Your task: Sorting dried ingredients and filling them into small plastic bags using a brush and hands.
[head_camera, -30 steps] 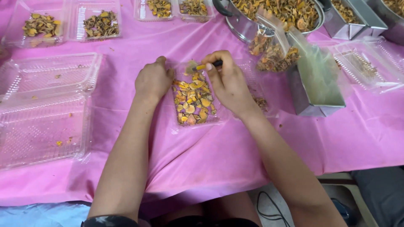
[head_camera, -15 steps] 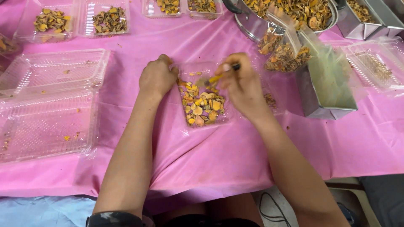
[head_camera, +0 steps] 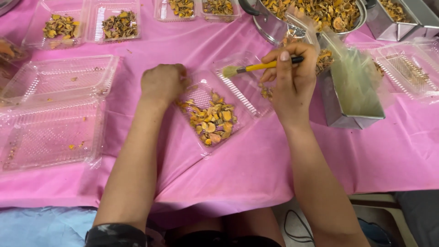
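The right hand [head_camera: 292, 80] holds a small brush [head_camera: 256, 67] with a yellow handle, fingers pinched narrow around the dark rear end of the handle, bristles pointing left and lifted clear of the bench. The left hand [head_camera: 162, 84] rests closed like a loose fist on the far left corner of an open clear clamshell tray [head_camera: 203, 91]; whether its fingers pinch the rim cannot be told, since they curl out of sight.

The tray lies at the middle of the pink-covered bench [head_camera: 183, 45], between the two hands. A heap of orange-yellow dried slices [head_camera: 212, 122] sits in its near half; the hinged lid half lies open to the right, under the brush.

Handling judgement: the tray appears to be thin, light plastic (likely to flex and skid on the smooth cover), so a steadying hold at a corner or rim suits it better than a squeeze on the walls. The slices look dry, light and brittle, prone to scatter if the tray is jolted. The brush is light and stiff; a pencil grip along the handle gives control of the tip.

Surroundings: empty trays [head_camera: 55, 110] lie at left, filled trays [head_camera: 87, 25] beyond, a steel bowl [head_camera: 315, 13] of slices at far right.
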